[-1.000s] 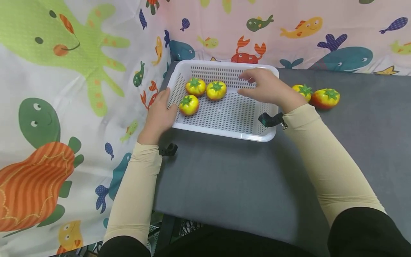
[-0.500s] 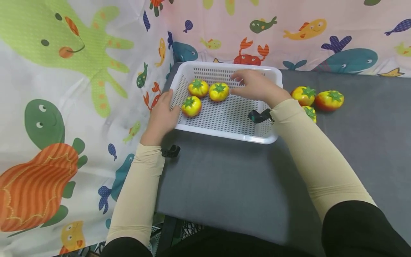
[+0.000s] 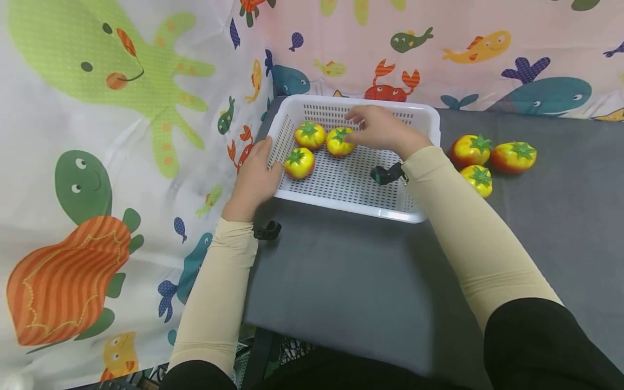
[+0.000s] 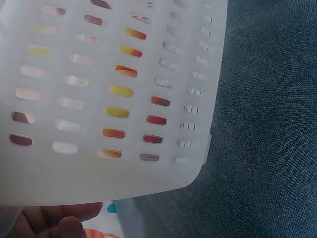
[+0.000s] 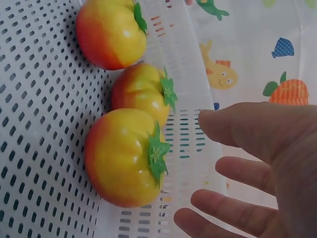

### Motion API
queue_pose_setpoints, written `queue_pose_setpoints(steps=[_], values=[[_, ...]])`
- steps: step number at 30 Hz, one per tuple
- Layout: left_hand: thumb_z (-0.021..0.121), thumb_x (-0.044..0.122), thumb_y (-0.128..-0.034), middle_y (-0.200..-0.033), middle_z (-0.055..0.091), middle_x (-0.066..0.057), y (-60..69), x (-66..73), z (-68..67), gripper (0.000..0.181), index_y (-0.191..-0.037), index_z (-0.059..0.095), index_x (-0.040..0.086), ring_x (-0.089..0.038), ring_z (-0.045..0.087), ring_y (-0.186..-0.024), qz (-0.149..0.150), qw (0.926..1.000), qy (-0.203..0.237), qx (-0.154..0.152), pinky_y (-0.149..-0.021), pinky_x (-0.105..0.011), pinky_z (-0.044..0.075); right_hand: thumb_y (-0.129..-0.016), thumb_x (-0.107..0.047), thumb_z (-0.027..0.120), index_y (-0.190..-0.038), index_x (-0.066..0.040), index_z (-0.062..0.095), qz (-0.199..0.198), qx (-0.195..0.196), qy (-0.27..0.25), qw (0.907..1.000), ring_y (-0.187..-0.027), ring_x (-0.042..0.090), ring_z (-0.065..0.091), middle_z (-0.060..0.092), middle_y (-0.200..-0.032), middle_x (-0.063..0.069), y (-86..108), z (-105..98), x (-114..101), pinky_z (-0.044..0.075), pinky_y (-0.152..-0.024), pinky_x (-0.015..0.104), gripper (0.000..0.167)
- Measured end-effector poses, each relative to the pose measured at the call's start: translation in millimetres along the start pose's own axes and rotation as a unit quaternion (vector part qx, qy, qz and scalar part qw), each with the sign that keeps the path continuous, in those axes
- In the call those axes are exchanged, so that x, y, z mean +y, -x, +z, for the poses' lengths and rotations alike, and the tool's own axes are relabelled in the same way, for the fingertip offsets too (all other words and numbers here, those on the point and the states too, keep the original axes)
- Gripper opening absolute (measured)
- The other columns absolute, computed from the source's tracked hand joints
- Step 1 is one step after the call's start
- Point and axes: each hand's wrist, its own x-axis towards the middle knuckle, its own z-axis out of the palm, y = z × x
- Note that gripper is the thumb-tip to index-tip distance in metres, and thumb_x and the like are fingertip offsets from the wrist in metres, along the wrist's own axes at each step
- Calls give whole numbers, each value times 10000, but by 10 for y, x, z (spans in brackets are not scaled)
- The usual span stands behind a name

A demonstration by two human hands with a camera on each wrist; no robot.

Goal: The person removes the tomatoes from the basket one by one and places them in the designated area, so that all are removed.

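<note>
A white perforated basket (image 3: 352, 207) holds three yellow-red toy tomatoes grouped in its left part, one of them a tomato (image 3: 299, 163) nearest the front rim. My left hand (image 3: 255, 177) grips the basket's left side; curled fingers (image 4: 72, 227) show at the basket's edge in the left wrist view. Above the basket's back right part hovers my right hand (image 3: 385, 130), fingers loosely bent and empty. In the right wrist view my right hand (image 5: 262, 173) is beside the tomatoes, apart from the closest tomato (image 5: 124, 157).
Outside the basket on the right, three more tomatoes lie close together on the grey table (image 3: 341, 281), including a red-yellow tomato (image 3: 514, 157). A curtain (image 3: 209, 76) with sea animals hangs along the left and back.
My right hand has moved left over the basket, uncovering the tomatoes on the right. The left hand keeps its hold on the basket. The head view has shifted slightly.
</note>
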Motion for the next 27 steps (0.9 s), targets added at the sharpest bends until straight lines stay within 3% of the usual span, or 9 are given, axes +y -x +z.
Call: queue_pose_setpoints(steps=[12,18,27], values=[[550,336,-1039,-1705,303,-26,-2,-17,16,742,-1694,222,216,-299,523,-1295,81,10000,-27,46,-1124,-480,488,-962,-325,754,-1542,-112,517,9,-90,73,9999,-1365,349,503,525,-1542,152,-149,55,10,440,-1153,559,662],[558,322,-1037,-1682,336,-39,9,-22,11,744,-1693,228,202,-298,548,-1262,148,9999,25,74,-1072,-475,531,-924,-431,789,-1568,-133,499,117,-159,273,9994,-1375,323,495,526,-1559,111,-204,152,46,406,-1180,567,766],[509,298,-1050,-1700,318,-53,-1,-27,4,709,-1690,228,181,-320,505,-1335,227,9997,-67,56,-1200,-485,401,-921,-522,760,-1588,-105,455,288,-99,728,9969,-1316,322,475,529,-1533,131,-263,287,69,372,-1204,557,844]])
